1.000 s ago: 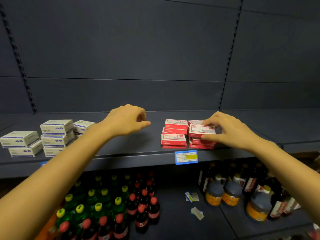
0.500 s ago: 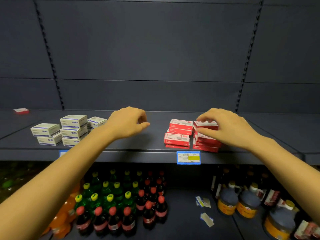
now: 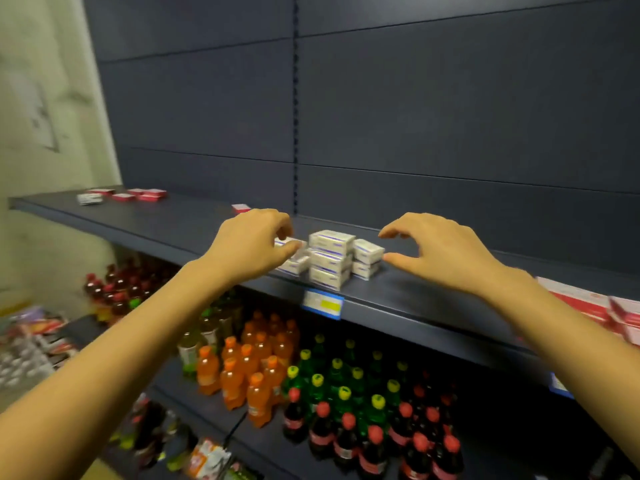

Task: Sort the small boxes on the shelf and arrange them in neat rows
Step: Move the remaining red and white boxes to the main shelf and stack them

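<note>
White boxes point(image 3: 330, 261) stacked above the price tag point(image 3: 322, 303). Our left hand point(image 3: 251, 247) pinches the leftmost top one to square it; right hand point(image 3: 440, 254) open-fingered just right, likely ready to steady.

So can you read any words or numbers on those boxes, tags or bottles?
No text can be quoted; the picture is too blurred.
On the white boxes: blue print, unreadable.
On the red boxes: white labels, too small.
On the shelf tag: blue and yellow, print blurred.
On the bottles: labels unreadable.
</note>
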Available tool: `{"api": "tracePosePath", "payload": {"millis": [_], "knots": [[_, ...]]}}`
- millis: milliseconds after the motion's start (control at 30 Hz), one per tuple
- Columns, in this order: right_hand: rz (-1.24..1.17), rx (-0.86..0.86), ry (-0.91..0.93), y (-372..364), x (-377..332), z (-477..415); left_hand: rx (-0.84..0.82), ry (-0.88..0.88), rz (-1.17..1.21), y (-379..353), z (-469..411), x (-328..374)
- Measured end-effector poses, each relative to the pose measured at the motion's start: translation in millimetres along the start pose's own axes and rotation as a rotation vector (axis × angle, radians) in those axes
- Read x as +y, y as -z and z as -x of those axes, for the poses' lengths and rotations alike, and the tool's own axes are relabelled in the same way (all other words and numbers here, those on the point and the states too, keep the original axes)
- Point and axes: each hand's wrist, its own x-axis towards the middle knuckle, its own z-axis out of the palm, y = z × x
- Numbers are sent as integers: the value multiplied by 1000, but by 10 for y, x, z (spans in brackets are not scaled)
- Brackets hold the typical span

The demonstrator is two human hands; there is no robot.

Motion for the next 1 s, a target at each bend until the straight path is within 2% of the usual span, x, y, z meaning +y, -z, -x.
{"api": "tracePosePath", "payload": {"millis": [300,533,733,1000], "knots": [[-96,14,169,-624,-1450,-1177,-46,140,-111,254,324,-1662],[-126,-23,163,-1121,-2263,-1909,-72,163,-139,324,433,-2712],[-95,-54,147,-1407,-2552,-2458,-86,173,-87,211,296,-3334],[-46,-75,64,-1814,-2512,-3146,-129,124,-40,-215,-208,-3995]]}}
